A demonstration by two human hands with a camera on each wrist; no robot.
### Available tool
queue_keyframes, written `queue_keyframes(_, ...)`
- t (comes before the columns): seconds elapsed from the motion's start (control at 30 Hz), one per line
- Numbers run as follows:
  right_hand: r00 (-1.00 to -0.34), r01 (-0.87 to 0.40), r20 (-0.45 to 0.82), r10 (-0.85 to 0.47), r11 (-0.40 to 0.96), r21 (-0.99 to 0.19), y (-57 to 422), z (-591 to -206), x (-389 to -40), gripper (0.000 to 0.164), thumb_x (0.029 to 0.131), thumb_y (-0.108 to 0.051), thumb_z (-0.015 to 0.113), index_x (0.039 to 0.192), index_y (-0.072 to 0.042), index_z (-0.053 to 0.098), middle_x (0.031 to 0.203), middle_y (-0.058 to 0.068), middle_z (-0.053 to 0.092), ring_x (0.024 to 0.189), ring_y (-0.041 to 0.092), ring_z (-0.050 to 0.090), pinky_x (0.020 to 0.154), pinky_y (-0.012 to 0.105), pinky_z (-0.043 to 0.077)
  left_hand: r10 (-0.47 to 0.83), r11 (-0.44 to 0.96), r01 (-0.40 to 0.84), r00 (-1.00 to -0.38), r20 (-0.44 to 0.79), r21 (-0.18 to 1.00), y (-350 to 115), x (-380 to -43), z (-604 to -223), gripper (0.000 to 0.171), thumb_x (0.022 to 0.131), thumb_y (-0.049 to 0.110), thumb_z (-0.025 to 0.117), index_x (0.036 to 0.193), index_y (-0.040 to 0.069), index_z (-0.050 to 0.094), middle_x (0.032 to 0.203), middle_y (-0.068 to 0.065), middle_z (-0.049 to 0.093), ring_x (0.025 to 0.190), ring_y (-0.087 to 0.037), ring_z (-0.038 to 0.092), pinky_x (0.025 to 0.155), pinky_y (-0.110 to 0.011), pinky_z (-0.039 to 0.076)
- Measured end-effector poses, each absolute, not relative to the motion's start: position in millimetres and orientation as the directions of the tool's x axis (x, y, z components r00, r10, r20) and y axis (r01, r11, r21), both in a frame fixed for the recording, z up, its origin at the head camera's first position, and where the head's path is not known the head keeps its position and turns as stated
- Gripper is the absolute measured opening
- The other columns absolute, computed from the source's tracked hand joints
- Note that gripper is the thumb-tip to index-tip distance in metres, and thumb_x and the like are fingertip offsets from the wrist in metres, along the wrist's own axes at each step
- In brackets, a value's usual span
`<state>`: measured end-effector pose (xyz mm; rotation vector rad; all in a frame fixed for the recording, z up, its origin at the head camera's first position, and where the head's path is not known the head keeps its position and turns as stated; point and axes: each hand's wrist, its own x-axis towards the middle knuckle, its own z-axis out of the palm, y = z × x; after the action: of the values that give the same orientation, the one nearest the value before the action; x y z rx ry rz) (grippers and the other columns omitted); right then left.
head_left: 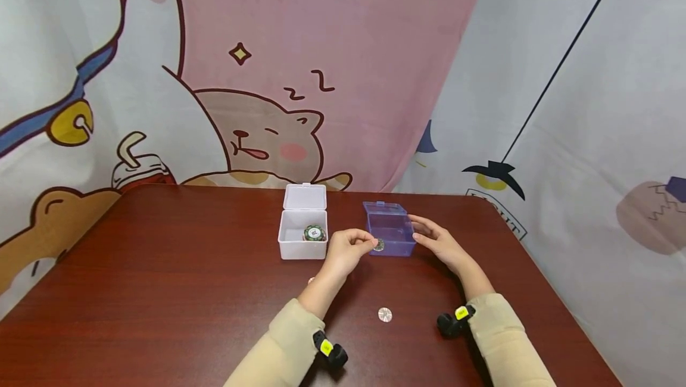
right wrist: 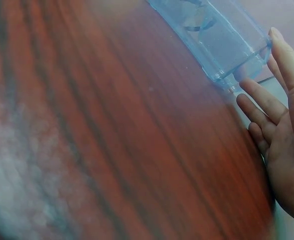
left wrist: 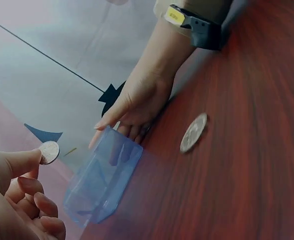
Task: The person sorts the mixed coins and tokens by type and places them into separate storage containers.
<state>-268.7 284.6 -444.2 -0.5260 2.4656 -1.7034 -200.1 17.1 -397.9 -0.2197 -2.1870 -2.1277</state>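
Observation:
My left hand [head_left: 343, 251] pinches a silvery coin [left wrist: 49, 152] between thumb and fingertips, its other fingers loosely bent. In the head view that coin overlaps the front left corner of a translucent blue plastic box [head_left: 399, 247], whose hinged lid [head_left: 387, 208] stands open at the back. At the box's right side is my right hand [head_left: 440, 247], thumb and fingers extended, the thumb right at the wall's corner in the right wrist view. Another coin [head_left: 384, 314] lies on the table between my forearms. My left wrist partly hides one more small round piece [head_left: 311, 280].
Left of the blue box stands a white plastic box [head_left: 302, 250], lid raised, with a green-and-white poker chip [head_left: 314, 233] inside. Both boxes sit on a dark red wooden table [head_left: 177, 292], toward its far edge. A printed cartoon curtain [head_left: 375, 65] hangs behind it.

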Motion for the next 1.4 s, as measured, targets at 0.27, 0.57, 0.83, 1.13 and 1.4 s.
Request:
queue_keyframes(0.27,-0.934,-0.219,0.106,-0.341,0.313,-0.924,280,-436,-264,0.053,0.097,-0.015,0.057,0.146,-0.007,0.038,0.140,0.024,0.045,0.125,0.037,0.044,0.101,0.046,0.036,-0.048,0.013,0.179,-0.983,0.179,0.984,31,-209,-400,0.010,0.077,0.002,0.077,0.079,-0.006,0.071,0.058,0.006,0.047,0.057,-0.003,0.042,0.052,-0.019,0.033)
queue_keyframes(0.57,-0.933,-0.206,0.093,-0.347,0.306,-0.930,277,-428,-260,0.052,0.098,-0.009,0.055,0.146,-0.002,0.037,0.140,0.028,0.043,0.126,0.040,0.042,0.090,0.022,0.041,-0.126,-0.008,0.123,-0.985,0.122,0.992,42,-224,-401,0.009,0.076,0.002,0.077,0.079,-0.005,0.072,0.057,0.006,0.043,0.060,-0.008,0.040,0.053,-0.022,0.031)
queue_keyframes(0.83,-0.935,-0.211,0.099,-0.341,0.312,-0.926,283,-443,-269,0.053,0.097,-0.019,0.058,0.146,-0.012,0.039,0.141,0.021,0.044,0.126,0.034,0.043,0.093,0.022,0.039,-0.187,0.039,0.074,-0.979,0.080,0.997,48,-240,-405,0.008,0.077,0.007,0.079,0.078,0.001,0.074,0.060,0.006,0.048,0.062,-0.007,0.041,0.056,-0.023,0.033)
queue_keyframes(1.13,-0.933,-0.213,0.096,-0.347,0.314,-0.925,277,-425,-258,0.051,0.098,-0.010,0.056,0.145,-0.002,0.038,0.140,0.027,0.043,0.126,0.039,0.042,0.093,0.025,0.040,-0.209,0.107,0.091,-0.971,0.112,0.990,51,-251,-411,0.008,0.076,0.010,0.080,0.077,0.004,0.075,0.069,0.003,0.061,0.065,-0.009,0.047,0.061,-0.024,0.039)
queue_keyframes(1.4,-0.933,-0.220,0.103,-0.346,0.319,-0.922,269,-411,-248,0.051,0.097,-0.009,0.056,0.143,0.002,0.038,0.138,0.030,0.044,0.124,0.042,0.042,0.088,0.018,0.041,-0.202,0.158,0.146,-0.963,0.177,0.977,49,-255,-420,0.009,0.075,0.011,0.081,0.077,0.005,0.075,0.079,-0.007,0.060,0.072,-0.011,0.047,0.066,-0.027,0.040)
